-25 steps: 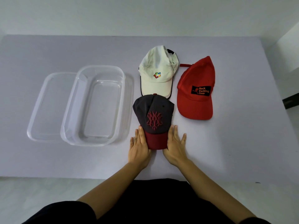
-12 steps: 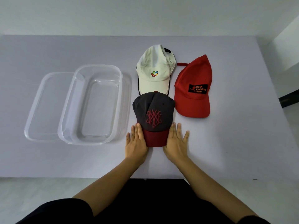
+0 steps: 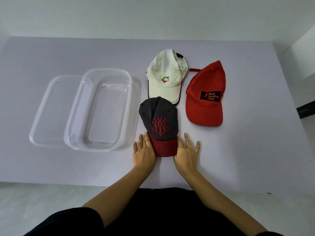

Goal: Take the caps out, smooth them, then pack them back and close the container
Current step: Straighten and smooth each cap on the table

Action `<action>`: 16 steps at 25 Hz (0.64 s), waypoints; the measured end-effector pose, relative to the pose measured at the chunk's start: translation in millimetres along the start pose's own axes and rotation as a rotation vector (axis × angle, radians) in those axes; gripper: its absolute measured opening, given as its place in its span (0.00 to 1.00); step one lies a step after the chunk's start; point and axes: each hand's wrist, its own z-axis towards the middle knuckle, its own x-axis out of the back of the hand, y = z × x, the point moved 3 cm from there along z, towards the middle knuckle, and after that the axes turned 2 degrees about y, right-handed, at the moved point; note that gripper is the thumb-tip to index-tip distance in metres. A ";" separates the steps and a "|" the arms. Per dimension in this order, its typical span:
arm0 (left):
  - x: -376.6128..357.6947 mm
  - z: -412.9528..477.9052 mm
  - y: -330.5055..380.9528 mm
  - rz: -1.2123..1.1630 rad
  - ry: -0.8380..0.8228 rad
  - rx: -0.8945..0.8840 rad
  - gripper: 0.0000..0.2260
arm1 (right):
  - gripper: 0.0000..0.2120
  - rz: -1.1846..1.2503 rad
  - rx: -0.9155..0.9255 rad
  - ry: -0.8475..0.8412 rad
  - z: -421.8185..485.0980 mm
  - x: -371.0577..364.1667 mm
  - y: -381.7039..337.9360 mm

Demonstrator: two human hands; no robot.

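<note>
Three caps lie flat on the table. A dark grey cap [image 3: 159, 120] with a maroon brim and red emblem sits nearest me. My left hand [image 3: 144, 151] lies flat against the brim's left side and my right hand [image 3: 186, 153] against its right side, fingers spread. Behind it lies a white cap [image 3: 166, 77] with a coloured logo, its brim slightly under the grey cap's crown. A red cap [image 3: 205, 94] with a black patch is to the right. The clear plastic container [image 3: 99, 109] stands empty at left, with its clear lid [image 3: 49, 109] partly beneath its left side.
The pale lilac table [image 3: 255, 150] ends at a front edge just below my wrists. A white wall runs along the back, and a dark object [image 3: 306, 110] shows beyond the table's right edge.
Both hands have slid slightly along the grey cap's brim, and my right fingers have spread wider. The caps and container stay where they were; the camera shifted a little.
</note>
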 end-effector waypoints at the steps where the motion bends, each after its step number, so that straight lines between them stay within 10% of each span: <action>1: 0.5 -0.7 0.4 -0.005 0.004 0.000 0.26 | 0.29 -0.023 -0.012 -0.014 1.2 2.4 0.6; 16: -2.4 -11.0 2.4 -0.133 -0.096 -0.140 0.32 | 0.34 -0.063 0.031 -0.222 -0.6 -15.2 14.6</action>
